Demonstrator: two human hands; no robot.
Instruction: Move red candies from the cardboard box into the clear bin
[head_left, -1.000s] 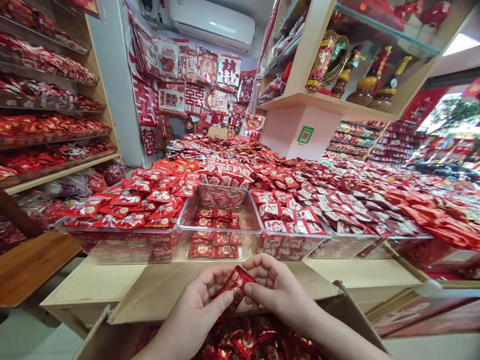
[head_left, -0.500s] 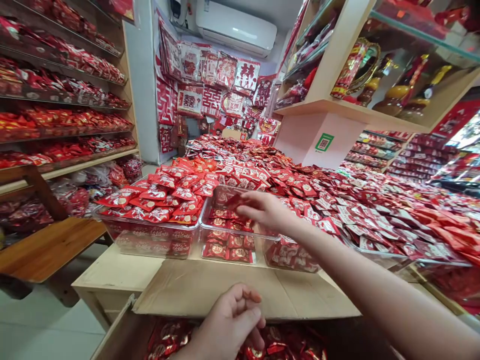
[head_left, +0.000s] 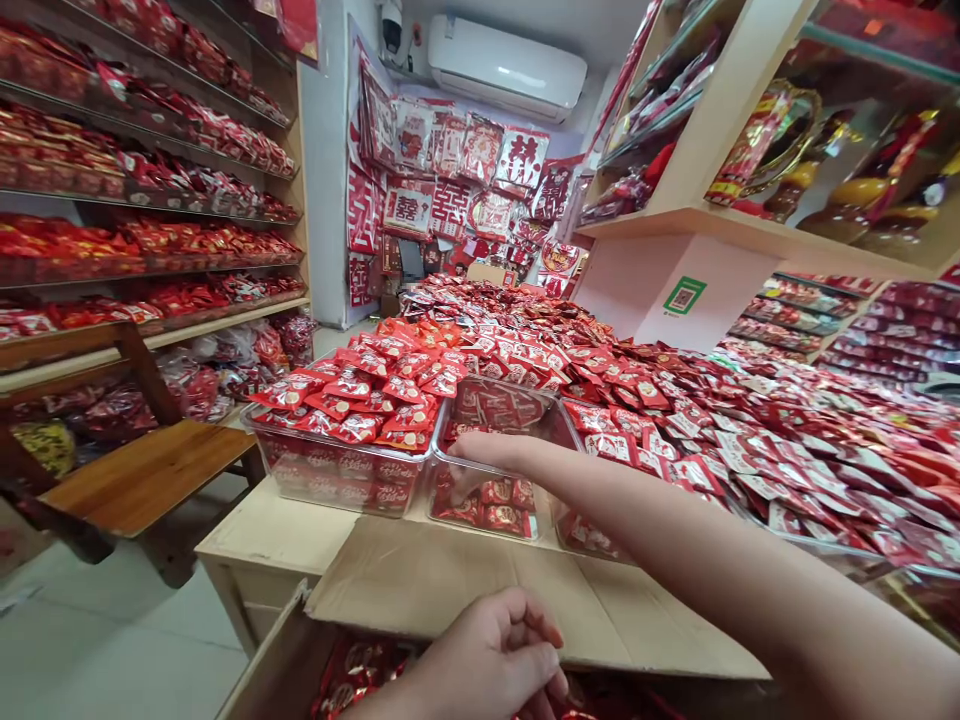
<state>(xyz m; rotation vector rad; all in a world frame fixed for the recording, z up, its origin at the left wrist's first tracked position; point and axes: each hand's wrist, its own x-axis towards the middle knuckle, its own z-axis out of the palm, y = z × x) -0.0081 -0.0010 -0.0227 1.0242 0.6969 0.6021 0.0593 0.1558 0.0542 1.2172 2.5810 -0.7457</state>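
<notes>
My right hand [head_left: 476, 460] reaches over the front rim of a clear plastic bin [head_left: 517, 470]. Its fingers point down inside, at the small red packets [head_left: 504, 505] in the bin's lower part. Through the plastic I cannot tell whether they grip a packet. Low in front, my left hand [head_left: 502, 645] hovers over an open cardboard box [head_left: 420, 570], its fingers loosely curled and the thumb apart; nothing shows in it. Red wrapped packets [head_left: 352, 670] lie inside the box, partly hidden by that hand.
Left of the clear bin stands another bin [head_left: 337, 480], heaped with red packets. More bins and a wide pile of packets [head_left: 675, 400] spread to the right and back. A wooden chair [head_left: 150, 470] and stocked shelves are at left; a cabinet [head_left: 750, 225] overhangs at right.
My right hand has gone lower and leftward, from above the clear bin down into it. My left hand keeps its curled pose over the box. The whole view has shifted slightly.
</notes>
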